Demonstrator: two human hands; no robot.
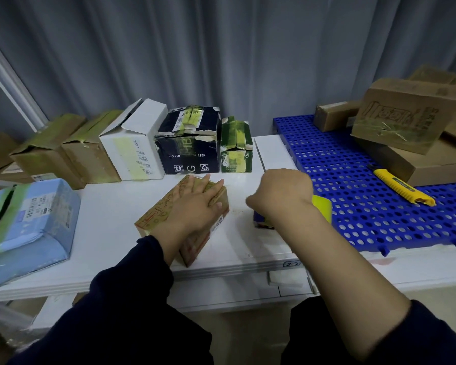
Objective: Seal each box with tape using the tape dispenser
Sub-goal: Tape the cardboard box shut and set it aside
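Observation:
A small brown printed cardboard box [159,216] lies on the white table [111,206] in front of me. My left hand [195,204] rests flat on its top with straight fingers. My right hand [279,196] is curled round the tape dispenser [323,208], whose yellow-green tape roll shows behind my wrist and whose dark body shows below it. The dispenser sits just right of the box, a short gap apart.
A row of taped boxes lines the back: brown ones [63,151], a white one [134,143], a dark blue one [190,140], a small green one [236,146]. A light blue box [29,222] lies left. A blue perforated mat [353,180] carries a yellow utility knife [403,187] and brown boxes [406,114].

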